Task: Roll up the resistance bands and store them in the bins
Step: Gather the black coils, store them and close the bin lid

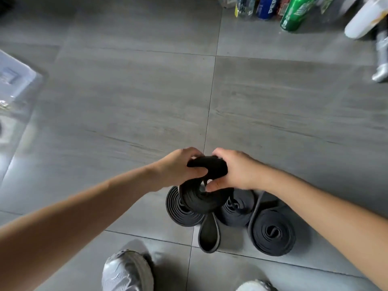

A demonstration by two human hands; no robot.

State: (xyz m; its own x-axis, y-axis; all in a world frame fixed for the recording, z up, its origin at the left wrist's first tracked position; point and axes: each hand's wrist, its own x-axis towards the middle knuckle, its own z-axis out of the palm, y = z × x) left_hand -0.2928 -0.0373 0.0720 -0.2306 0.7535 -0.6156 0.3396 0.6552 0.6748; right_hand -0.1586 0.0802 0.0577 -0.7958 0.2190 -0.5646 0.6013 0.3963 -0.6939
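Both hands hold one black resistance band (206,189) above the floor, partly coiled and sagging loose between them. My left hand (178,168) grips its left side, my right hand (235,170) its right side. Below them three rolled black bands lie on the grey tiles: one at the left (182,213), one in the middle (237,211) and one at the right (273,233). A loose loop end (209,236) sticks out toward my feet. A clear plastic bin (14,85) stands at the far left edge.
Bottles and cans (294,13) line the top right, with a white bottle (365,17) lying tilted beside them. A silvery object (382,57) is at the right edge. My grey shoes (126,271) are at the bottom. Grey tile floor (147,101) stretches between me and the bin.
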